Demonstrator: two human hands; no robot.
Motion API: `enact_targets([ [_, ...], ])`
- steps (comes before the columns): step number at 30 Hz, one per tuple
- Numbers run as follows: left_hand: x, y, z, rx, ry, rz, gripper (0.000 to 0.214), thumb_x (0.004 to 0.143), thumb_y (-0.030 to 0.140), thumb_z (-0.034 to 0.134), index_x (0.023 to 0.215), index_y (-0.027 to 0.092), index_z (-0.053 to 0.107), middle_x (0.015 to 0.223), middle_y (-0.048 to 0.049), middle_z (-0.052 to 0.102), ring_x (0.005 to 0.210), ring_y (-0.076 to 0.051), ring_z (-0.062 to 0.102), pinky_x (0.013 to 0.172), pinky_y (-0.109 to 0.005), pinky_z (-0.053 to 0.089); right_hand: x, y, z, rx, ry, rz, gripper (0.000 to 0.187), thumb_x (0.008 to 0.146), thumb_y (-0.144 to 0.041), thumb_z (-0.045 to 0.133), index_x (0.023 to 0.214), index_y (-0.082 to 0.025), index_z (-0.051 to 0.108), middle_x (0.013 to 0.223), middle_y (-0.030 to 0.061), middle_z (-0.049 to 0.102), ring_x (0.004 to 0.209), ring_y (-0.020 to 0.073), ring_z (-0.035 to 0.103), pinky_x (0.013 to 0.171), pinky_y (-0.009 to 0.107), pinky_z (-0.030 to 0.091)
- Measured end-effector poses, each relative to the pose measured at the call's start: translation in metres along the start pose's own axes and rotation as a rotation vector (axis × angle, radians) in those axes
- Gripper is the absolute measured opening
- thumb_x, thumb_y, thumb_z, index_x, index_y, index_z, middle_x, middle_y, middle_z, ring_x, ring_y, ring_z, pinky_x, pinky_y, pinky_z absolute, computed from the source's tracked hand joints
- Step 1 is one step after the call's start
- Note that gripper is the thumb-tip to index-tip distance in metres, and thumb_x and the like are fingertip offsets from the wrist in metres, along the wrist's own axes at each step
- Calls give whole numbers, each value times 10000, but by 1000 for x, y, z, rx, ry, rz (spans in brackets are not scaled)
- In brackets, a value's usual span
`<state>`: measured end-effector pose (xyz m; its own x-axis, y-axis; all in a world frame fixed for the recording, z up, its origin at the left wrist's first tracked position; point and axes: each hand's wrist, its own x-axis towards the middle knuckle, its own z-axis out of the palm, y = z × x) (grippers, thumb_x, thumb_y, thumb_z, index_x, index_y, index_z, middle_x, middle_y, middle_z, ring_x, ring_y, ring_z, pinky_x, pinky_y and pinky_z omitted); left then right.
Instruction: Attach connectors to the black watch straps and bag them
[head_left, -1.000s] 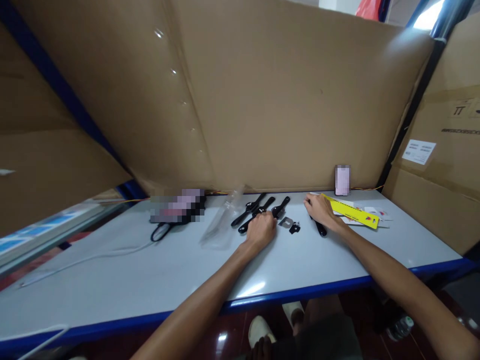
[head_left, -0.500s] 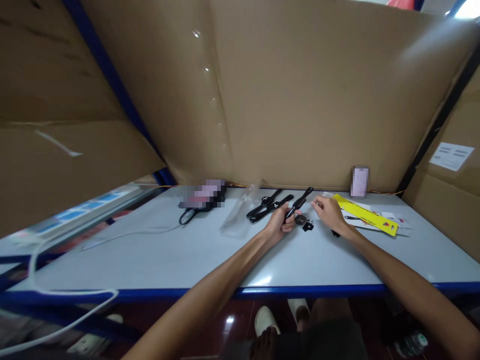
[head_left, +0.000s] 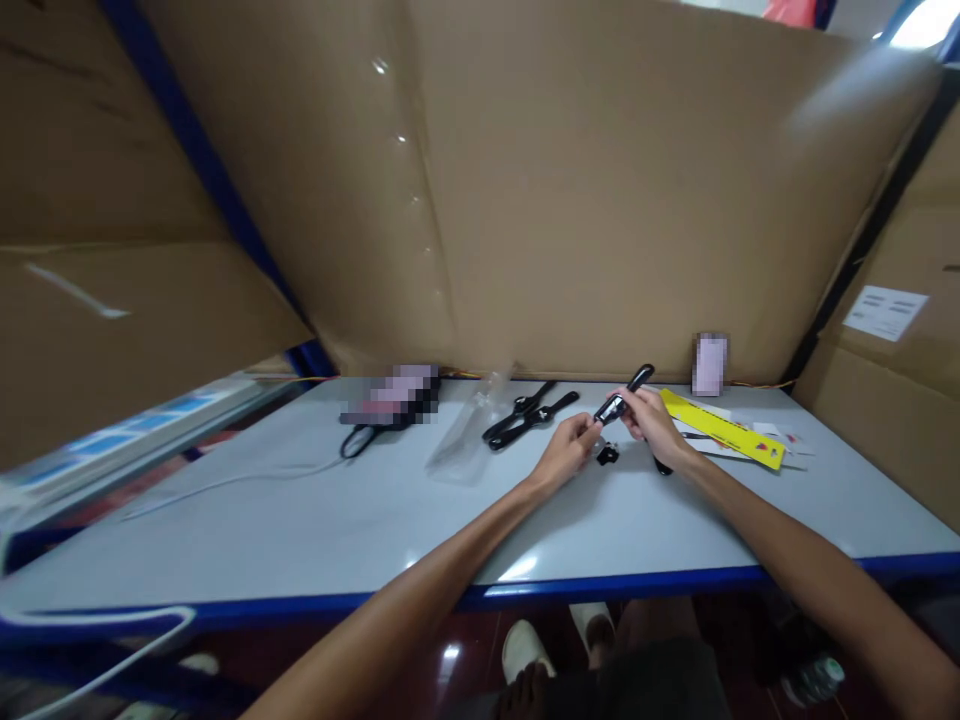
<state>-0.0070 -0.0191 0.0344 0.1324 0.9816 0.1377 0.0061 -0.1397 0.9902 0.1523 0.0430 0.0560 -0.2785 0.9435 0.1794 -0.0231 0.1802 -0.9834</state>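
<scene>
Black watch [head_left: 622,402] sits in both hands just above the pale grey table [head_left: 375,520], its strap slanting up to the right. The left hand [head_left: 568,452] pinches the lower strap end, fingertips closed; the right hand [head_left: 654,425] curls shut around the case. 2 more watches [head_left: 529,415] lie beside a clear bag [head_left: 466,442]. A yellow card [head_left: 721,428] and a white label [head_left: 885,312] on the cardboard box [head_left: 892,430] carry print (too small to read)
</scene>
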Motion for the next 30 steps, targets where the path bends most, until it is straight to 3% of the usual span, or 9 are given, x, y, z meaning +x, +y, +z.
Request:
enact_targets([
  [4,-5,5,3,-159,-138,-152,421,829,581,661,800,224,440,601,62,518,354,-49,288,356,-193,172,2,5,-5,6,-20,-6,465,862,-585,629,991,-142,681,516,-84,419,389,68,299,383,211,181],
  [7,-5,6,1,-197,-239,-252,417,865,598,610,906,187,554,493,116,344,355,-53,160,361,-194,120,3,8,-6,-39,-73,-4,450,911,-573,577,1039,-153,671,533,-81,425,405,82,316,397,221,204],
  [10,-2,2,0,-13,-83,-143,411,905,581,549,870,174,595,486,110,290,375,-75,206,396,-210,160,3,9,-5,-228,-46,-33,407,973,-556,503,911,-178,641,535,-63,447,456,107,400,455,232,280],
  [13,0,-5,1,341,140,114,331,938,455,524,750,186,570,562,20,498,500,-126,451,507,-231,305,0,10,-2,-496,83,-178,387,993,-503,512,760,-198,568,590,-30,515,577,128,498,558,239,334],
  [16,0,-10,1,583,218,246,260,964,345,475,761,201,550,686,-37,636,650,-182,584,621,-261,362,-5,9,3,-559,16,-212,477,1024,-515,456,667,-205,514,567,-24,520,589,131,516,587,245,339],
  [22,-2,-15,-1,772,332,251,227,988,282,460,769,225,475,653,-13,579,608,-183,553,601,-266,287,-12,6,10,-447,-94,-23,556,1012,-582,486,635,-181,570,457,-34,513,468,103,499,541,233,346],
  [26,-2,-12,-1,821,360,225,198,1004,265,456,812,223,482,654,-2,554,610,-182,548,597,-266,273,-15,3,13,-84,-266,186,521,1009,-598,483,736,-170,599,472,-44,524,382,79,388,418,222,247],
  [30,-3,-10,0,884,365,181,183,1026,237,421,871,213,515,688,-16,596,619,-183,579,596,-268,270,-19,-2,16,260,-310,329,443,1014,-548,517,827,-158,611,501,-57,509,384,65,326,400,202,205],
])
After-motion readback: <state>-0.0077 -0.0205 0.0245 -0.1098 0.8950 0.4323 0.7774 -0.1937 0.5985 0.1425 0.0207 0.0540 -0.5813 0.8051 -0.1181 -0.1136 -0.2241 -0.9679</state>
